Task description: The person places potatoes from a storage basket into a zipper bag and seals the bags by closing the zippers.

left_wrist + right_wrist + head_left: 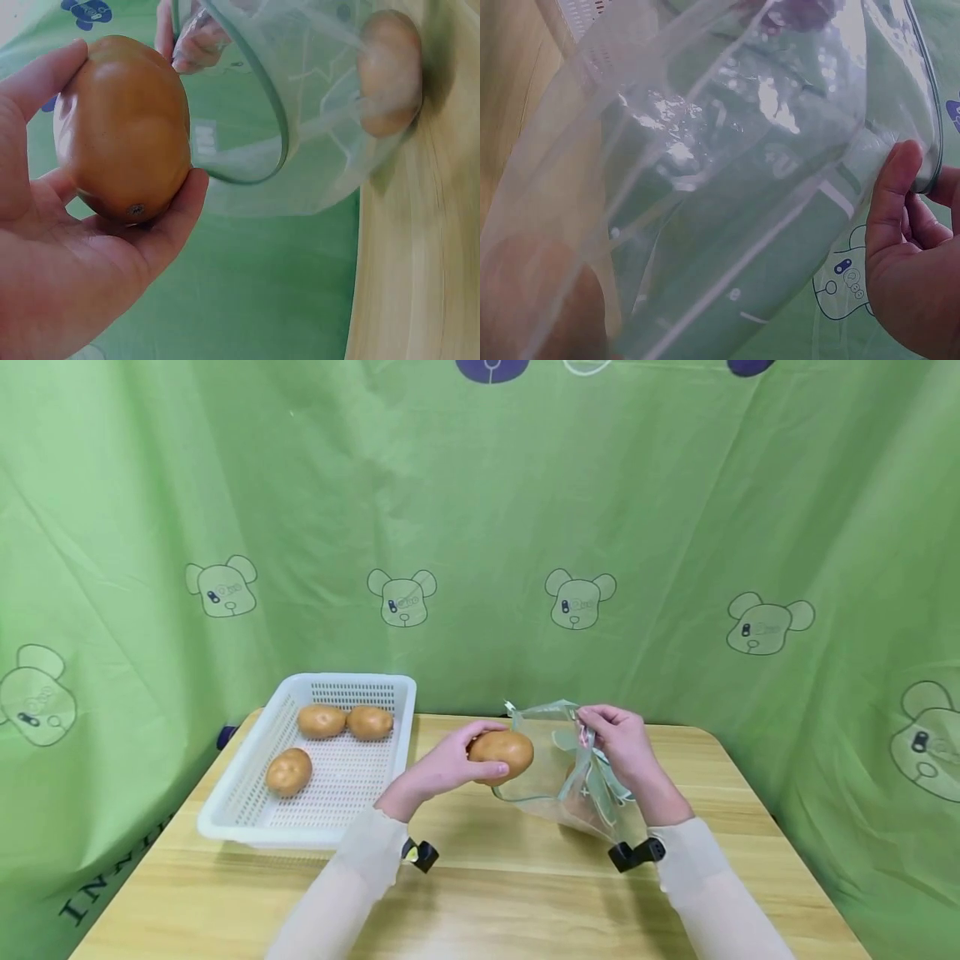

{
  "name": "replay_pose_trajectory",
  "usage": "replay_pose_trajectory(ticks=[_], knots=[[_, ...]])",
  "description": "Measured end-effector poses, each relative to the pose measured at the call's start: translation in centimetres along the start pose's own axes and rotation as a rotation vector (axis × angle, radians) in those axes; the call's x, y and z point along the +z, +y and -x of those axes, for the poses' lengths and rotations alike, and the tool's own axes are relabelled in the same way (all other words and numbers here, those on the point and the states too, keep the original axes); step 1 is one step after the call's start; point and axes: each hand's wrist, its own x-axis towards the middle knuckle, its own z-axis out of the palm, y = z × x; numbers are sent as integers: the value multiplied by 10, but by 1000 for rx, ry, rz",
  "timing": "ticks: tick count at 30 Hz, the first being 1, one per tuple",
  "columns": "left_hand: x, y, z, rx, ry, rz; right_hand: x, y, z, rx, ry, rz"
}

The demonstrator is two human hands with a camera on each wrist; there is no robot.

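My left hand (pixel 448 763) grips a smooth brown potato (pixel 504 755), thumb and fingers spread round its sides. In the head view it is right at the mouth of a clear zip bag (pixel 542 787) with green edging. The bag's mouth gapes toward the potato. My right hand (pixel 624 745) pinches the rim on the far side, thumb against fingers, as the right wrist view also shows. Through the plastic, another potato (pixel 390 73) is seen low in the bag by the tabletop. A small white slider (pixel 510 707) sits at the bag's upper corner.
A white perforated plastic basket (pixel 408 710) stands at the left of the wooden table (pixel 480 902). Inside are three potatoes, one of them (pixel 289 772) apart from the other two. A green curtain (pixel 480 510) with printed bear heads hangs behind and at both sides.
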Motion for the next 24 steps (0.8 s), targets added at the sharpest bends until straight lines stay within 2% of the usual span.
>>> replay_pose_trajectory(ticks=[7, 9, 14, 17, 21, 24], knots=[[13, -1, -15, 5, -19, 10, -3, -1, 0, 4, -28, -46], [16, 6, -15, -5, -12, 3, -3, -2, 0, 7, -30, -68], [25, 2, -21, -37, 40, -61, -3, -2, -1, 15, -32, -99], [32, -7, -28, -24, 54, -109, -3, -3, -2, 14, -37, -99], [38, -9, -33, 12, 20, -139, -3, -2, -4, 5, -45, -87], [41, -12, -36, 18, -21, -98, -3, -2, -5, 1, -45, -96]])
